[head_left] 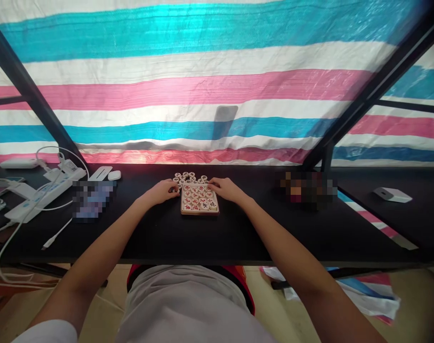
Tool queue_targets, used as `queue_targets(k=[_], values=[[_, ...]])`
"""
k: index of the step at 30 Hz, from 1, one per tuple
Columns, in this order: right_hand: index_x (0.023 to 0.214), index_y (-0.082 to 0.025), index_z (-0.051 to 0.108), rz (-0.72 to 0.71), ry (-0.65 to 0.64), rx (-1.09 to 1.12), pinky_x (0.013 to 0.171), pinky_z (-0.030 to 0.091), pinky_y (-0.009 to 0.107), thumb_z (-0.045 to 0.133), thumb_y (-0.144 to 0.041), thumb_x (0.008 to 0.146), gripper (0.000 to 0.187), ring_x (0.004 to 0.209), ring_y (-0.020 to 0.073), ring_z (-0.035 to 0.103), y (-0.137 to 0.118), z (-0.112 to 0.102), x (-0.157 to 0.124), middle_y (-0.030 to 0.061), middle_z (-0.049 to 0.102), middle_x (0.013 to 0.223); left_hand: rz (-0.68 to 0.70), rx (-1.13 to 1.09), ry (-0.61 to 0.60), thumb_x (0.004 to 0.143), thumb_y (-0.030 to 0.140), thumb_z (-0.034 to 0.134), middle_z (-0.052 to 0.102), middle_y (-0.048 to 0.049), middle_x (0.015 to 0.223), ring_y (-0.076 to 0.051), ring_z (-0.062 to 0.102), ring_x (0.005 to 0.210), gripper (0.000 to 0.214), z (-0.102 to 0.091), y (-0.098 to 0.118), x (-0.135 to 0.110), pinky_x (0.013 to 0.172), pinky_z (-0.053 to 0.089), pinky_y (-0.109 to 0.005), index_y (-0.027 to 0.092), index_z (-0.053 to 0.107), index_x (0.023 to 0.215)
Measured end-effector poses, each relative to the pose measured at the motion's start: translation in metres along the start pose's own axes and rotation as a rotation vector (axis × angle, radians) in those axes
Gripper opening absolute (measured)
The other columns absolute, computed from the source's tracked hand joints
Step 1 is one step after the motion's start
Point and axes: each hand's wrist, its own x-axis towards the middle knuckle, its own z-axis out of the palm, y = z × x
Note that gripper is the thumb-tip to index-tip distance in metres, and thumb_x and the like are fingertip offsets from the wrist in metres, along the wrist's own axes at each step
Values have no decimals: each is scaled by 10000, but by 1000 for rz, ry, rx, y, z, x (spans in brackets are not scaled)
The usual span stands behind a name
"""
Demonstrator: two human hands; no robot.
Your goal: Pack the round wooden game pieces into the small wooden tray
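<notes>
A shallow square box (200, 213) stands on the black table, filled with rows of round xiangqi pieces, most marked in red and some in black. Behind it lies a loose cluster of black-marked xiangqi pieces (191, 175). My left hand (162, 191) is at the box's left side, thumb and fingers curled together at a pale piece by the cluster's edge. The fingers partly hide that piece. At the back right corner of the box is my right hand (227, 189), fingers extended, their tips by the box rim and the loose pieces.
On the left are a white power strip (45, 193) with cables, a blurred-out flat item (94, 201) and a small white case (114, 175). A blurred-out object (306, 189) sits to the right, and a white box-shaped device (393, 195) farther right. Striped sheeting (202, 88) hangs behind the table.
</notes>
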Motion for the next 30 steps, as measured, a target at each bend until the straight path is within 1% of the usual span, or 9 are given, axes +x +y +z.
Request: queue_targets(k=[3, 5, 8, 12, 14, 18, 26, 28, 30], values=[[964, -194, 671, -10, -8, 8, 599, 360, 223, 490, -338, 882, 245, 597, 123, 530, 1, 0, 1, 0, 633, 668, -42, 14, 42, 819, 382, 521, 564, -48, 897, -161, 575, 734, 251, 3, -1, 1, 726, 463, -278, 190, 667, 892], [962, -196, 672, -26, -3, -2, 604, 359, 225, 489, -340, 882, 246, 599, 122, 528, 2, 0, 1, -1, 630, 671, -36, 33, 37, 843, 359, 491, 592, -55, 944, -174, 593, 782, 281, 4, -3, 2, 766, 465, -286, 200, 671, 988], [959, -197, 672, -38, 5, -14, 614, 359, 227, 488, -343, 886, 246, 616, 124, 534, 0, -2, 0, 3, 631, 687, -26, 77, 16, 860, 314, 459, 629, -62, 1022, -203, 606, 884, 328, 5, -3, 1, 822, 459, -299, 204, 639, 1110], [955, -200, 670, -22, 2, -10, 616, 361, 226, 496, -338, 884, 234, 629, 125, 541, -3, -4, -2, 5, 635, 698, -46, 131, -1, 867, 288, 437, 638, -77, 1084, -233, 578, 1011, 365, 5, 3, 0, 884, 443, -324, 194, 583, 1188], [955, -197, 671, -18, -4, -10, 612, 359, 226, 493, -338, 884, 238, 623, 124, 536, -4, -4, -2, 4, 635, 697, -40, 127, -2, 867, 270, 428, 644, -77, 1063, -235, 567, 1027, 355, 5, 5, -1, 893, 439, -335, 194, 566, 1185], [960, -195, 670, -18, -7, -6, 597, 349, 224, 479, -340, 886, 251, 596, 117, 518, -2, -3, -1, -5, 624, 670, -50, 91, 18, 835, 230, 441, 642, -66, 1003, -223, 582, 964, 276, 6, 4, -2, 828, 464, -330, 199, 568, 1078], [957, -194, 672, -37, -14, -1, 609, 356, 226, 487, -348, 882, 252, 610, 122, 527, -4, -5, -2, -2, 631, 678, -36, 128, -2, 842, 251, 438, 644, -46, 1050, -225, 552, 1037, 234, 6, 7, -3, 865, 456, -326, 224, 625, 979], [953, -195, 673, -38, -7, -5, 606, 357, 226, 484, -346, 884, 252, 604, 123, 531, -5, -4, -2, -2, 634, 674, -55, 144, 34, 854, 262, 433, 646, -42, 1062, -220, 563, 1021, 237, 4, 9, -3, 854, 462, -320, 230, 636, 972], [942, -195, 673, -34, -3, -2, 602, 362, 224, 481, -342, 886, 248, 593, 123, 541, -4, -3, -1, -3, 637, 660, -50, 138, 112, 875, 277, 420, 645, -42, 1069, -213, 569, 1010, 249, 2, 12, -4, 857, 462, -319, 227, 639, 983]])
